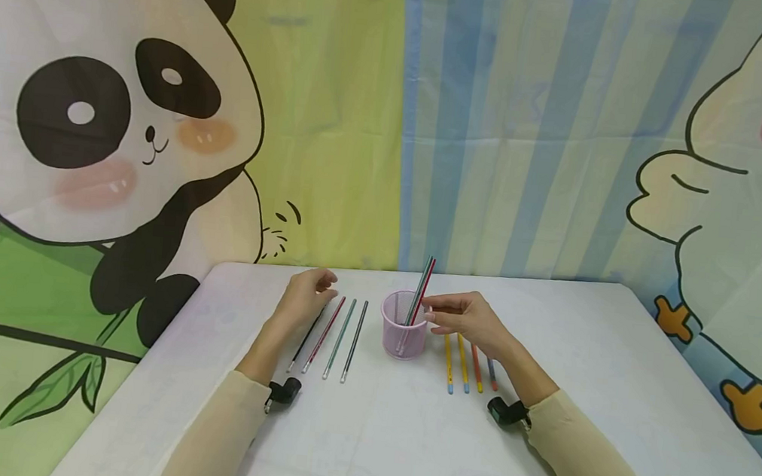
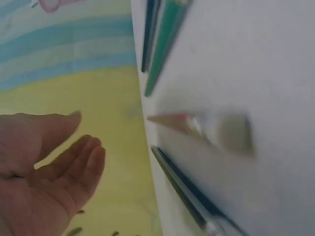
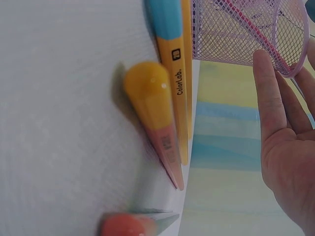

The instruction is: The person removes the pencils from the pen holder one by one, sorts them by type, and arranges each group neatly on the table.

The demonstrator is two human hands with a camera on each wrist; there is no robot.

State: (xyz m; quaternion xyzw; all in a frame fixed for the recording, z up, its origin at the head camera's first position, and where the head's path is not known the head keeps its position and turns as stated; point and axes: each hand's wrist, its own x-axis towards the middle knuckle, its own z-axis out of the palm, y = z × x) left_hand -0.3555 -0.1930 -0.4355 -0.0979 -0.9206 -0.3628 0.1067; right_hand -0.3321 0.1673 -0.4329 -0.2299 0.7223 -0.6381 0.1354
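A pink mesh cup (image 1: 402,338) stands mid-table with a green and a red pencil (image 1: 421,283) leaning in it. My right hand (image 1: 462,317) hovers just right of the cup, fingertips close to those pencils; in the right wrist view the right hand (image 3: 285,147) has straight fingers beside the cup's rim (image 3: 246,34) and holds nothing. A row of yellow, orange and blue pencils (image 1: 468,366) lies under that hand. My left hand (image 1: 308,296) floats relaxed and empty over the far ends of another pencil row (image 1: 338,336). The left wrist view shows its palm (image 2: 49,172) beside a green pencil (image 2: 165,44).
The white table (image 1: 611,409) ends at a cartoon curtain behind, its far edge just beyond the hands. Black wrist cameras (image 1: 284,390) sit at both forearms. A yellow pencil (image 3: 177,73) and an orange-capped one (image 3: 152,108) lie close to the cup.
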